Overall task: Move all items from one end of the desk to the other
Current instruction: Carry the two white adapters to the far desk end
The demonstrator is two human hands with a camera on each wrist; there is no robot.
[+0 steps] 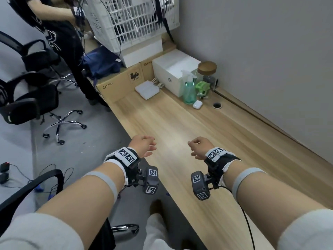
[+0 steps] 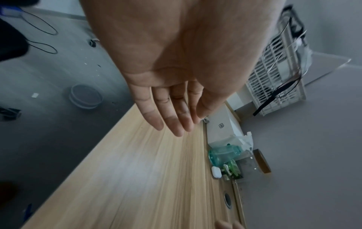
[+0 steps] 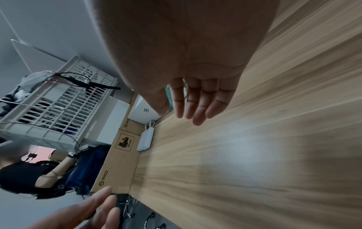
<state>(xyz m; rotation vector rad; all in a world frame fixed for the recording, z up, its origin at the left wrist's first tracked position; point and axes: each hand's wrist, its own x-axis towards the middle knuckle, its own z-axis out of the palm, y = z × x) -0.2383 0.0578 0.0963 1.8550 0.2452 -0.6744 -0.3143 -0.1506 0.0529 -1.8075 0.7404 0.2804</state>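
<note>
At the desk's far end stand a teal spray bottle [image 1: 189, 91], a glass jar with a cork lid [image 1: 207, 72], a green toy [image 1: 203, 88] and a white earbud case [image 1: 197, 104]. A white flat charger block [image 1: 147, 89] lies to their left, in front of a white box [image 1: 173, 71]. My left hand [image 1: 144, 146] and right hand [image 1: 198, 147] hover empty over the near middle of the wooden desk [image 1: 171, 127], fingers relaxed and straight. The same cluster shows in the left wrist view: spray bottle [image 2: 223, 154], earbud case [image 2: 216, 172], jar [image 2: 254, 164].
Cardboard boxes [image 1: 115, 83] block the far end, with a white slatted crate [image 1: 131, 20] of cables stacked above. A cable hole [image 1: 217, 105] sits near the grey wall [image 1: 270, 60]. Office chairs [image 1: 28, 98] and a standing person [image 1: 59, 38] are left of the desk.
</note>
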